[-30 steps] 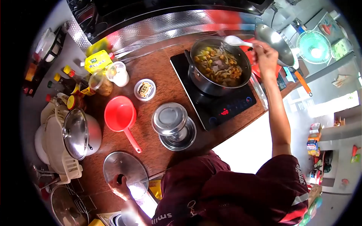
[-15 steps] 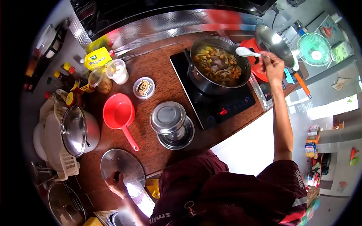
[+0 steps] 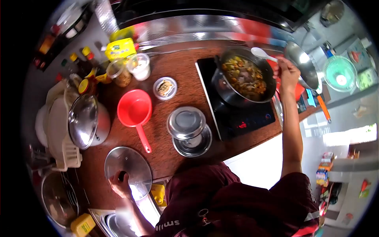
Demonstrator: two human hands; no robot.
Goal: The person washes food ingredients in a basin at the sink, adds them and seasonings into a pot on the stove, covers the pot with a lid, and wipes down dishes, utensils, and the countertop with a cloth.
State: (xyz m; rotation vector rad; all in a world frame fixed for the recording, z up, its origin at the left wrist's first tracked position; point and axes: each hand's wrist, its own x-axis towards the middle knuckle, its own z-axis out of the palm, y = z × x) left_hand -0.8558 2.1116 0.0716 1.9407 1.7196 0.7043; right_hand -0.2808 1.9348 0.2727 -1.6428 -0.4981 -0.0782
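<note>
My right hand is closed on the handle of a white spoon, held above the far right rim of a dark metal pot. Inside the pot is a soup with mushroom-like strips, orange pieces and a paler chunk in the middle. The pot stands on a black induction cooker with a lit red display. At the lower left, my left hand has its fingers around the dark knob of a glass lid. The lid lies near the counter's front edge; whether it touches the counter, I cannot tell.
Between lid and cooker stand a red ladle-shaped scoop, stacked metal bowls and a small lidded tub. Leftward are a lidded pot, jars and bottles. A wok and green basket stand right.
The view has shifted, so the counter items appear farther right. Relative to the pot, the spoon has moved a little toward the far rim. My left hand stays on the lid knob.
</note>
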